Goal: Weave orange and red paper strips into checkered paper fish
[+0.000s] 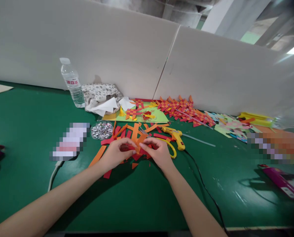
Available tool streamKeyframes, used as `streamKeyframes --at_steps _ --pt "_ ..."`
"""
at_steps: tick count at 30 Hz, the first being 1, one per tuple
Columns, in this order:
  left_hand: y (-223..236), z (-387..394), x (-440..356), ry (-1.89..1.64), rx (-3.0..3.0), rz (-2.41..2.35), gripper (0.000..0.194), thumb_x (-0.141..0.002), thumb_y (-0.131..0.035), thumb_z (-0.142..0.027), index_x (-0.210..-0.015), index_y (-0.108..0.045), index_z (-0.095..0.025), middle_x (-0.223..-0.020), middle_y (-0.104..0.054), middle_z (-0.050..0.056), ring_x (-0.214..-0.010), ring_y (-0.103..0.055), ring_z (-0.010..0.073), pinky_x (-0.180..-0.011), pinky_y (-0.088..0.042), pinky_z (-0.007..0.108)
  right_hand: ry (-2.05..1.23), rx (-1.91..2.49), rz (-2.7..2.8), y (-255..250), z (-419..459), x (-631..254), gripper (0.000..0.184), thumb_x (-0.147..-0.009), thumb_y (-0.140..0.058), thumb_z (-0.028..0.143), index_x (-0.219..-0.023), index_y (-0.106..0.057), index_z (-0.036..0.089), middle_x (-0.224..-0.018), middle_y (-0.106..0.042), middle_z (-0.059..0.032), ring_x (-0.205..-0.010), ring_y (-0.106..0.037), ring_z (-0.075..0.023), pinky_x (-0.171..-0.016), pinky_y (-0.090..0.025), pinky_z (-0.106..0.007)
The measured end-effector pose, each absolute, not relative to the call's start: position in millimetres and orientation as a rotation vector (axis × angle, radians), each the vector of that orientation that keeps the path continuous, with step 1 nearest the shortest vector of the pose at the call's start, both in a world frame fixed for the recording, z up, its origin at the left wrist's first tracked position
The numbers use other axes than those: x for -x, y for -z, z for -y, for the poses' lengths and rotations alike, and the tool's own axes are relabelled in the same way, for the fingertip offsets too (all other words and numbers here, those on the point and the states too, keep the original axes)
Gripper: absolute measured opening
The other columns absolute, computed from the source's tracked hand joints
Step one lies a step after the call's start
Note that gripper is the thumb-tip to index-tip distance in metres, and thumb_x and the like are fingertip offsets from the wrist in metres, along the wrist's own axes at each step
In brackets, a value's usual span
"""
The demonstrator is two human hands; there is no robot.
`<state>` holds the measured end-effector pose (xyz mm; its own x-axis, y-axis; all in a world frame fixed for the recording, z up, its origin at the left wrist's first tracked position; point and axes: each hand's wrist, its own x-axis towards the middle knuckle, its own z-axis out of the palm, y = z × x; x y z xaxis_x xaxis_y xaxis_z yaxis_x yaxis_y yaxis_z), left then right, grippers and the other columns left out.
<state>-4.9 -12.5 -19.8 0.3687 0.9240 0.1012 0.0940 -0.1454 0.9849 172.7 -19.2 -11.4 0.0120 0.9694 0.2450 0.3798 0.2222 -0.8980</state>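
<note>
My left hand (pixel 118 151) and my right hand (pixel 158 152) meet over a pile of red and orange strips on the green table. Thumbs and fingers of both pinch a small piece of woven orange and red strips (pixel 137 149), one hand at each side. Loose orange strips (pixel 97 156) and red strips (pixel 107 173) lie around and beneath the hands. Just right of my right hand is a yellow glue gun (pixel 176 135) with a clear glue stick out of its back. Yellow scissor handles (pixel 172 149) show partly behind that hand.
Behind the pile, a green board (pixel 159 115) bears woven fish with yellow tassels. More woven fish (pixel 183 110) are heaped at its right. A bag of googly eyes (pixel 102 130), a blurred phone (pixel 71 141) and a water bottle (pixel 73 84) stand left. The glue gun's black cord (pixel 206 187) runs toward the front edge.
</note>
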Motion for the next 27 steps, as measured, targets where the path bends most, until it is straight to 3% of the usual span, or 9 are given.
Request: streamKeyframes --at_steps 9,20,27 --pt "14.6 9.6 7.9 -0.95 -1.497 -1.04 0.02 -0.07 -0.065 -0.026 -0.088 -0.069 -0.016 -0.092 -0.072 0.006 -0.084 -0.066 0.0189 -0.078 -0.053 0.031 -0.937 1.292 1.616 6.5 20.3 -174.4 0.024 -0.068 -0.069 0.03 -0.089 -0.066 0.018 -0.09 -0.071 -0.0059 -0.081 -0.067 -0.0189 -0.075 -0.053 -0.031" --pt "19.9 8.8 9.3 -1.058 -1.538 -1.106 0.022 -0.068 -0.07 -0.03 -0.086 -0.068 -0.018 -0.089 -0.072 0.006 -0.077 -0.066 0.0181 -0.068 -0.055 0.029 -0.926 1.287 1.611 6.7 20.1 -175.6 0.027 -0.069 -0.068 0.026 -0.095 -0.064 0.019 -0.094 -0.069 -0.0065 -0.085 -0.066 -0.0199 -0.076 -0.052 -0.033" --pt "14.7 11.7 9.1 -1.017 -1.543 -1.003 0.026 -0.071 -0.068 -0.03 -0.094 -0.067 -0.018 -0.097 -0.071 0.005 -0.081 -0.066 0.017 -0.071 -0.053 0.027 -0.941 1.271 1.622 6.9 20.5 -176.7 0.024 -0.07 -0.067 0.024 -0.093 -0.065 0.018 -0.095 -0.069 -0.007 -0.085 -0.066 -0.0198 -0.077 -0.052 -0.033"
